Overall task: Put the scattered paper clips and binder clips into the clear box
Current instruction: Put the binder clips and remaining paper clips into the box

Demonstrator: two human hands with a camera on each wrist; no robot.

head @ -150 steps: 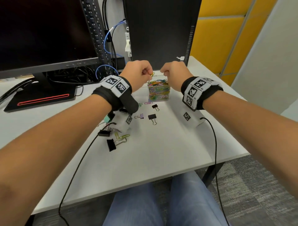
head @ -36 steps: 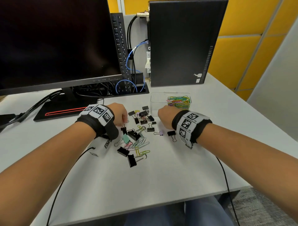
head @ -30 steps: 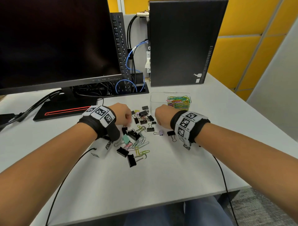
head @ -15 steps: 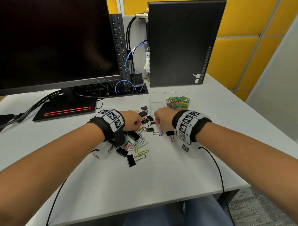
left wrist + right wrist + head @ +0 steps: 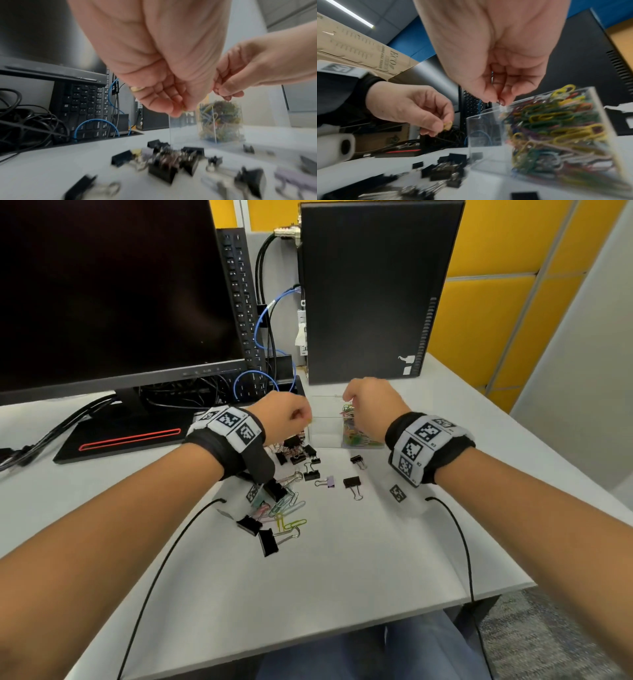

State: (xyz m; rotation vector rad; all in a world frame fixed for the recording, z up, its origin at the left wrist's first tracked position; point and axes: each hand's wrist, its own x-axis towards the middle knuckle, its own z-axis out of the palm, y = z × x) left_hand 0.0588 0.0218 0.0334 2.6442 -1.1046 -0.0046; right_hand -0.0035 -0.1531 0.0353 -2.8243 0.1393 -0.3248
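From above, both hands are raised over the white desk [image 5: 342,570]. The left hand [image 5: 282,416] is curled into a loose fist just left of the clear plastic box [image 5: 325,426]; the right hand [image 5: 371,405] hangs over the box's open top, fingers bunched downward. One side of the box holds a heap of coloured paper clips [image 5: 356,436]. On the desk in front of the box lie scattered black binder clips [image 5: 351,482], one small purple binder clip [image 5: 329,481] and some loose pastel paper clips [image 5: 287,503]. A dark monitor [image 5: 113,292] and a black computer tower [image 5: 376,289] stand behind.

From the left wrist, the left hand [image 5: 164,81] pinches something small and yellowish at its fingertips [image 5: 178,108], probably a clip, though it is too blurred to be sure. The right hand [image 5: 240,79] is close beside it, above the box [image 5: 221,121].

From the right wrist, the right hand [image 5: 498,75] has thumb and fingertips pressed tightly together on a small dark metal bit, just above the box rim [image 5: 489,110]; what it is I cannot tell. The left hand [image 5: 412,106] holds a small yellow clip [image 5: 447,125] between thumb and finger, left of the box and above the binder clips [image 5: 447,174].
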